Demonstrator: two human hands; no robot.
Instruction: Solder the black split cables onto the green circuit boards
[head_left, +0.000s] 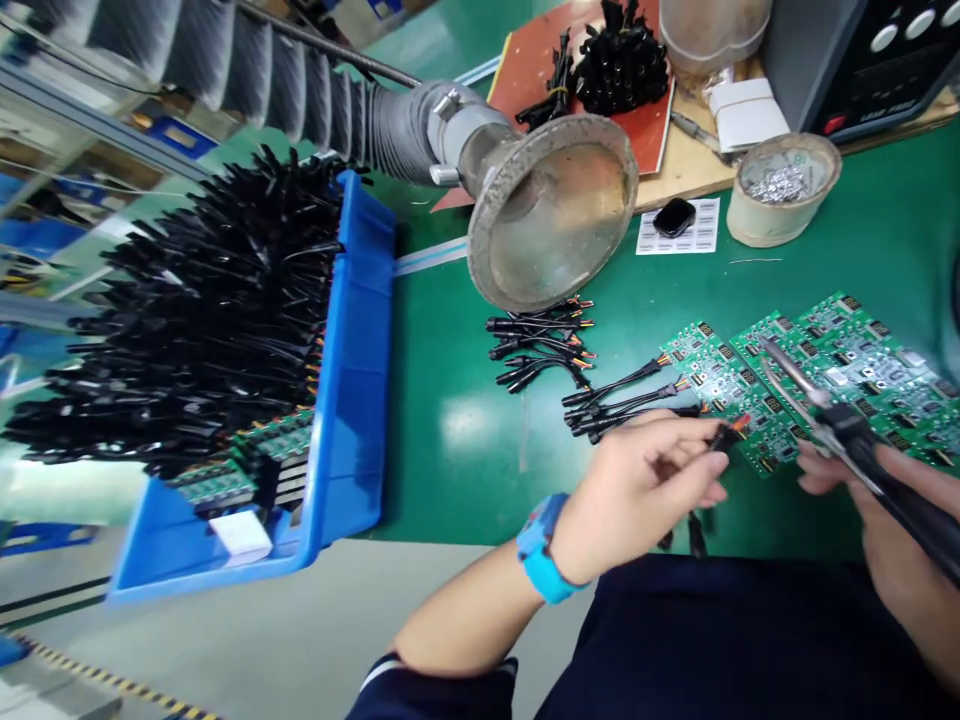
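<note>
Left hand (637,485) pinches black red-tipped cable (724,437); right hand (890,530) grips black-handled soldering iron (862,447). Several black cables (626,379) look attached to green circuit board (739,385), centre right (joints unclear); loose black cables (536,325), centre, unattached.

Black, orange-tipped cable (723,438) near a black-handled soldering iron (851,425) tilted over flat green circuit boards (862,350)

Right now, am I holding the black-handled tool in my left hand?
No, your right hand holds the black-handled tool, while your left hand pinches a black cable.
</note>
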